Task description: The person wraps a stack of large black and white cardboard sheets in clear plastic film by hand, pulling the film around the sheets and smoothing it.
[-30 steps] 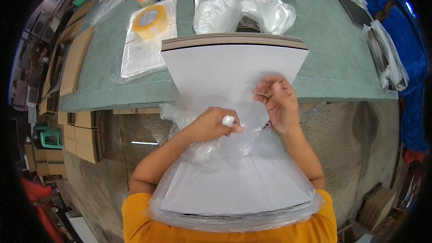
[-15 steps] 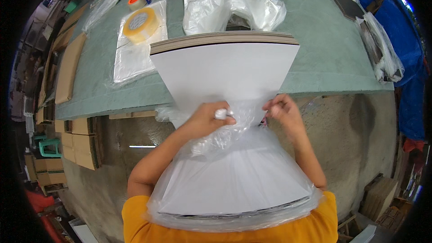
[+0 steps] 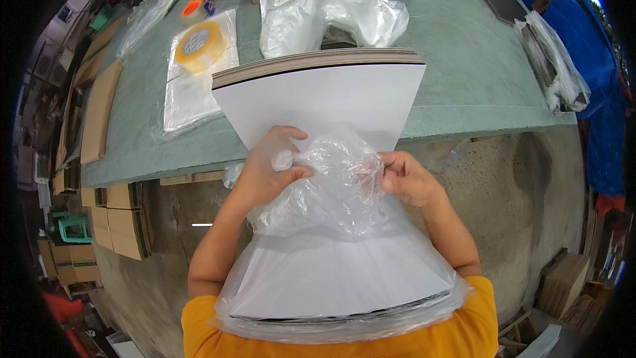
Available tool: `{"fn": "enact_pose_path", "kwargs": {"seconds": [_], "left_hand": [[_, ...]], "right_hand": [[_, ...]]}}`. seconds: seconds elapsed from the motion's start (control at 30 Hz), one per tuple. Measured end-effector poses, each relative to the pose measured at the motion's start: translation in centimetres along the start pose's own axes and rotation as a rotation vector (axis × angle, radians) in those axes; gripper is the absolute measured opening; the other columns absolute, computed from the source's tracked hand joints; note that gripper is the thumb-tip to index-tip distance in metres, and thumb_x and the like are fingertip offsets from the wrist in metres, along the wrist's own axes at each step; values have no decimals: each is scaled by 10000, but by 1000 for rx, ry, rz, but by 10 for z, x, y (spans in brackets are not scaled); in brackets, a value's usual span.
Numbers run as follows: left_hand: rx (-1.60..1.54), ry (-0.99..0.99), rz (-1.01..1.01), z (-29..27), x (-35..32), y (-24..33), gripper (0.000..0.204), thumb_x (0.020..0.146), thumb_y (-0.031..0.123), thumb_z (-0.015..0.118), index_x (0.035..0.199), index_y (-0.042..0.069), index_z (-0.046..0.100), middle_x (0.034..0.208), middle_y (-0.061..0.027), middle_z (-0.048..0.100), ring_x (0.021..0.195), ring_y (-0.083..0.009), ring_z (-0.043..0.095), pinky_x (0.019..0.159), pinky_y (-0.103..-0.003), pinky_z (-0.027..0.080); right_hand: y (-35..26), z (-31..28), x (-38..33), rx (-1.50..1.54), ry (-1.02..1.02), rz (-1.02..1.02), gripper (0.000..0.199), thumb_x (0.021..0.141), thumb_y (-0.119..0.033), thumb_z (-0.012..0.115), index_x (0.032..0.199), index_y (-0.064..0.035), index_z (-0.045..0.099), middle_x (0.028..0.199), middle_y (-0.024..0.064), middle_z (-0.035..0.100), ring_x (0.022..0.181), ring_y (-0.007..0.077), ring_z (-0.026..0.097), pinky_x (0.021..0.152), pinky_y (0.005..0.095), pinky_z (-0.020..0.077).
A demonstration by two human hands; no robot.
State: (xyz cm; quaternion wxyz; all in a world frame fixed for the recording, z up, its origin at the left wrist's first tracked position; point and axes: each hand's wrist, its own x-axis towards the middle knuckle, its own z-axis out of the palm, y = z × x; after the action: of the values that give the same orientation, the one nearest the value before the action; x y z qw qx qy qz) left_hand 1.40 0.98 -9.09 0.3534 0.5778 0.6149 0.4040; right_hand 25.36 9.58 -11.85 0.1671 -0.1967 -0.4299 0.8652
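Observation:
A thick stack of white-faced boards (image 3: 318, 96) juts from the table edge toward me, its far end showing many layered edges. Its near part lies inside a clear plastic bag (image 3: 348, 189) that reaches to my chest, and white board faces show through the film. On the left side, my left hand (image 3: 268, 166) keeps a bunched knob of the film between curved thumb and fingers. Across from it, my right hand (image 3: 411, 178) pinches the bag's loose film between thumb and fingertips. Film stretches and puffs out between both hands.
On the green table (image 3: 464, 86) a roll of clear tape (image 3: 200, 46) sits on flat plastic bags (image 3: 192, 99). Behind the boards lies a crumpled white plastic heap (image 3: 331, 3). A plastic-wrapped bundle (image 3: 556, 66) lies at right. Cardboard boxes (image 3: 119, 225) stand lower left.
My right hand has moved slightly left and now grips the film. The plastic between my hands has spread wider and puffed up. My left hand has shifted left, its fingers a little more apart.

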Motion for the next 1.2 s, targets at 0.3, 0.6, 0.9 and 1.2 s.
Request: {"fn": "enact_pose_path", "kwargs": {"seconds": [0.3,0.6,0.9,1.2], "left_hand": [[101,-30,63,-12,-4,42,199,651,67,690,752,14,526,691,-34,528,668,-124,490,632,-229,403],[77,93,-224,-33,-16,18,108,736,93,637,751,10,569,665,-34,569,630,-94,511,570,-241,418],[133,-139,160,-24,-10,32,173,711,104,630,657,3,500,611,-48,501,570,-120,466,517,-255,364],[194,-46,79,-26,-13,7,199,784,181,579,692,10,538,608,-64,498,581,-163,473,547,-294,391]], "right_hand": [[-27,19,-4,-84,76,-68,125,759,-141,630,756,-21,596,649,-1,566,577,60,497,514,212,409],[-14,9,9,383,-210,-240,302,861,-230,482,630,-44,538,573,42,520,516,133,477,478,262,390],[-10,42,30,-674,-54,-174,283,833,-239,535,720,17,572,658,70,568,586,127,509,539,265,416],[-26,37,33,208,-10,-102,141,779,-136,610,694,-31,567,645,35,551,581,104,492,549,237,404]]}}
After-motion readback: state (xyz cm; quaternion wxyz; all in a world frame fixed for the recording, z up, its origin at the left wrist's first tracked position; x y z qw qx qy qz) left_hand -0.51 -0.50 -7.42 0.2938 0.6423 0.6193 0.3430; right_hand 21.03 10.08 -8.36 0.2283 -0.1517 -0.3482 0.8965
